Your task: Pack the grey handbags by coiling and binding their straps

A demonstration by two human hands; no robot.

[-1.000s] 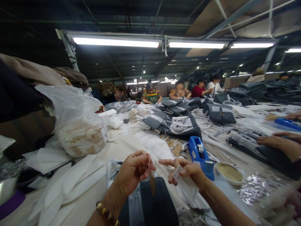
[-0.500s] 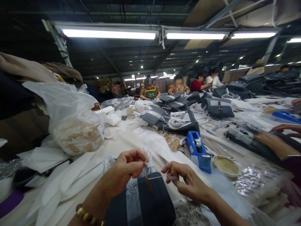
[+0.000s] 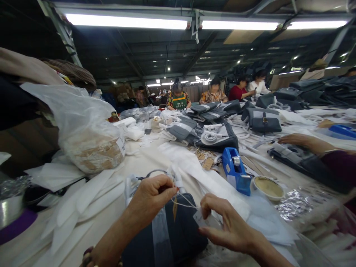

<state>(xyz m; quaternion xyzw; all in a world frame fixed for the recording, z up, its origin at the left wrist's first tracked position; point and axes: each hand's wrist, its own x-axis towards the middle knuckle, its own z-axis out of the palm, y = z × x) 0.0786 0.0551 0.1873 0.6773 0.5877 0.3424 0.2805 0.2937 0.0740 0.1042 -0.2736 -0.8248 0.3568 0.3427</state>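
Observation:
My left hand is closed in a pinch on a thin white string just above a dark grey bag with a pale stripe. From the string dangles a small brown tag. My right hand is closed on a pale paper tag at the string's other end. The bag lies on the table right below both hands, its white wrapped handle beyond my left fingers.
A blue tape dispenser and a small round dish stand right of my hands. A plastic sack bulges at left. White wrapping sheets cover the table. A co-worker's hand reaches in from the right; several people sit farther back.
Both hands have dropped lower and closer to the bag. The string now runs taut between them. The co-worker's hand at right has slid farther onto the table.

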